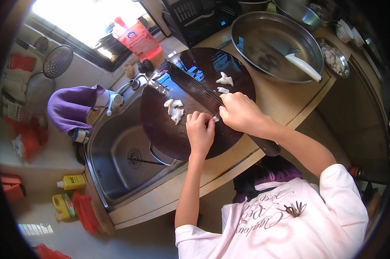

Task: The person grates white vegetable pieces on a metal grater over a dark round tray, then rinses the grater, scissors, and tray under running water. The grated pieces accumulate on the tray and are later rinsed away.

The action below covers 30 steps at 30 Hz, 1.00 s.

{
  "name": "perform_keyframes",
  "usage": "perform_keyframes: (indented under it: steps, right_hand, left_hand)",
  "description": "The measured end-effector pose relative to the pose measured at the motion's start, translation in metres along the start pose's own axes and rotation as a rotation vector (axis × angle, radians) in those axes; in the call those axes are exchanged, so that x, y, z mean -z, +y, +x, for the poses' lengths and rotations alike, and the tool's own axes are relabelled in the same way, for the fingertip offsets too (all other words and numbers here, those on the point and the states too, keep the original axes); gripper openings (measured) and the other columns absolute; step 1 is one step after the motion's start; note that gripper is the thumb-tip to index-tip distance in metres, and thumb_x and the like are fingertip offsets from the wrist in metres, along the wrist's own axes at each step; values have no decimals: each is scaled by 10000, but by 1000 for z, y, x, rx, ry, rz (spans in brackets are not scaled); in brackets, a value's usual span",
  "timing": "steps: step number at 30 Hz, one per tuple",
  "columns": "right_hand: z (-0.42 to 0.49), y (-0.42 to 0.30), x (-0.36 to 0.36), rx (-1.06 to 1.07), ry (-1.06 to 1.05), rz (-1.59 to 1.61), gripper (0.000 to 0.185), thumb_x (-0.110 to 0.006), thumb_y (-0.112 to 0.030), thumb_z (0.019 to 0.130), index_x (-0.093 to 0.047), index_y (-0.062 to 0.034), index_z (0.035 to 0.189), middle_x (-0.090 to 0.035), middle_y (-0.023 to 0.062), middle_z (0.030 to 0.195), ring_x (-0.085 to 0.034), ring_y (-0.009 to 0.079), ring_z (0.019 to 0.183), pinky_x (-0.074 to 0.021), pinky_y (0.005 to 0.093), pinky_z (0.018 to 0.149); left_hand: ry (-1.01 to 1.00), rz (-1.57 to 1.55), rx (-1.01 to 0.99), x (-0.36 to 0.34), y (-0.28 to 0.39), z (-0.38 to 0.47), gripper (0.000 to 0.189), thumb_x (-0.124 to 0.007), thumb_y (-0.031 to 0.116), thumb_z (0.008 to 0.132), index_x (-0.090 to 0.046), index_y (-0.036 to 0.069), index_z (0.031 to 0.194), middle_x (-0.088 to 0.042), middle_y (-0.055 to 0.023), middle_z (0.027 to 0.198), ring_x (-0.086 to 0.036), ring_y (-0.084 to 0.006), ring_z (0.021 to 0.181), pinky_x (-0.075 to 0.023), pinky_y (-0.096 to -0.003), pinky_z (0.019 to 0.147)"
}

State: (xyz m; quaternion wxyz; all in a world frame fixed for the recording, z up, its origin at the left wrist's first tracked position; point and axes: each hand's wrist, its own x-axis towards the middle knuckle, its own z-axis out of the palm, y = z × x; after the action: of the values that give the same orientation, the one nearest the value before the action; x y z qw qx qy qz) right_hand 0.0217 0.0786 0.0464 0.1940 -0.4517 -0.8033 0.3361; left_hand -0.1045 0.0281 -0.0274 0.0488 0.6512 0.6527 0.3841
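A black-bladed kitchen knife (195,85) slants across a round dark chopping board (156,126). My right hand (242,111) grips it near the rear of the blade, and its black handle (268,147) shows below my forearm. With fingers bent, my left hand (199,129) rests on the board just left of the blade. A small white food piece (216,119) lies by my left thumb, partly hidden. Left of the knife is a cluster of glossy white food pieces (175,111). Beyond the blade lie a larger white piece (224,79) and a smaller one (223,90).
The board overlaps a steel sink (117,171). At right stands a wide metal basin (276,29) of liquid, with a white-handled knife (303,67) across it. Beside it is a metal dish (345,69) of pale food pieces. A purple cloth (70,103) hangs near the tap.
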Motion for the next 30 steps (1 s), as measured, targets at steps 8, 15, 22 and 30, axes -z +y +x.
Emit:
perform_keyframes:
  steps: [8, 15, 22, 30]
  right_hand:
    - [6, 1, -8, 5, 46, -5, 167, -450, -80, 669, -449, 74, 606, -471, 226, 499, -508, 339, 504, -411, 390, 519]
    - [7, -8, -1, -112, -103, -47, 146, -476, -71, 607, -510, 65, 647, -520, 249, 687, -519, 373, 681, -424, 412, 618]
    - [9, 0, -14, 26, 22, -56, 153, -447, -76, 658, -469, 74, 635, -495, 245, 587, -509, 373, 596, -417, 413, 564]
    - [18, -5, -23, 61, 151, -68, 164, -435, -78, 664, -448, 80, 623, -486, 234, 536, -520, 351, 541, -423, 393, 528]
  left_hand:
    - [-32, -24, -80, -2, -9, 4, 61, -520, 14, 611, -462, 21, 594, -438, -89, 644, -403, -257, 661, -344, -345, 600]
    - [-31, -29, -73, -5, -16, 1, 54, -505, 12, 613, -453, 23, 604, -433, -92, 648, -399, -262, 662, -334, -345, 599]
    - [-47, -21, -67, -7, -19, 3, 56, -507, 31, 612, -451, 27, 619, -433, -90, 664, -400, -260, 676, -323, -344, 593]
    - [-62, -8, -64, -3, -18, 5, 56, -505, 35, 616, -449, 37, 617, -434, -82, 666, -401, -252, 688, -319, -341, 599]
